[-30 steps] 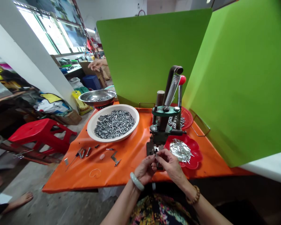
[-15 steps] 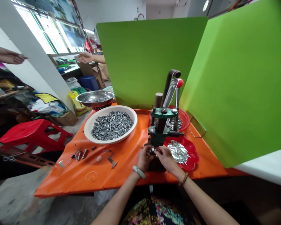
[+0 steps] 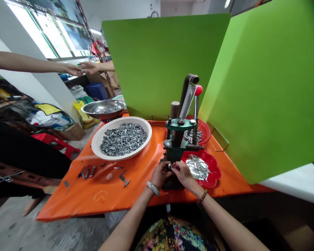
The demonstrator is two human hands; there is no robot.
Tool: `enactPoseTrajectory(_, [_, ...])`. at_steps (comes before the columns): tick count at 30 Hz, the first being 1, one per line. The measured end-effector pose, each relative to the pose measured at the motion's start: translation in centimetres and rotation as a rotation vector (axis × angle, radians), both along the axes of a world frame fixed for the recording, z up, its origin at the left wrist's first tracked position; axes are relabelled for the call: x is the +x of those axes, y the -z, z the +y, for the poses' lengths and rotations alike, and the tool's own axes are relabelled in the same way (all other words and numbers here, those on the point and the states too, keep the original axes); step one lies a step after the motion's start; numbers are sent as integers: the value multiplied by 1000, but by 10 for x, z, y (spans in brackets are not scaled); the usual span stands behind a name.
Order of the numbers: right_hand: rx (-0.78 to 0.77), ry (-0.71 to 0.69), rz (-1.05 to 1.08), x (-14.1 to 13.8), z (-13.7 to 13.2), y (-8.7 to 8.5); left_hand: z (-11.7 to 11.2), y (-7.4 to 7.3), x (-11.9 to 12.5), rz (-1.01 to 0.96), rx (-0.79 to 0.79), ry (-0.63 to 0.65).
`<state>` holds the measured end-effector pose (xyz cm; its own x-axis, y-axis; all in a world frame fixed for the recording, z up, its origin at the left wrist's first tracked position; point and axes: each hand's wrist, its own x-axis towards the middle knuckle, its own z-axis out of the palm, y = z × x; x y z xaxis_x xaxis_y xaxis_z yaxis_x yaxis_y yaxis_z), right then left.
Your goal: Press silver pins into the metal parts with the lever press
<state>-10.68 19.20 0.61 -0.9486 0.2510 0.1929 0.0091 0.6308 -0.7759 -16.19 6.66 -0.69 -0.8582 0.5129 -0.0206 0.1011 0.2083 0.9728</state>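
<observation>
My left hand (image 3: 160, 174) and my right hand (image 3: 182, 173) meet at the base of a green hand press (image 3: 177, 153). Their fingertips pinch around a small shiny metal part (image 3: 170, 166), mostly hidden between them. The press has a coil spring (image 3: 188, 101) and a lever with a red knob (image 3: 198, 90). Right of the press stands a red scalloped dish (image 3: 216, 174) of thin metal pins (image 3: 197, 168). Behind it is a red basket (image 3: 207, 132) with more pins. A white basin (image 3: 95, 144) of small grey metal pieces (image 3: 124, 139) stands to the left.
A steel pan (image 3: 90, 109) sits on a scale at the back left. Wrenches (image 3: 92, 171) and a bent metal bracket (image 3: 124, 179) lie on the orange cloth (image 3: 78, 205). Green panels (image 3: 167, 62) close off the back and right. Two people's hands (image 3: 80, 68) meet at the left.
At the left, another person's arm has reached across to a second person's hand, and a dark-clothed leg now covers part of the red stool. My hands stay at the press.
</observation>
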Motion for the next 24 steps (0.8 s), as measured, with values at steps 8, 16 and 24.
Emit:
enactPoseTrajectory(8, [132, -56, -41, 0, 23, -10, 3, 0, 2, 95, 17, -51])
enactPoseTrajectory(16, [427, 77, -224, 3, 90, 1, 3, 2, 3, 116, -46, -63])
enactPoseTrajectory(24, [343, 80, -181, 6, 90, -3, 5, 2, 3, 72, -2, -72])
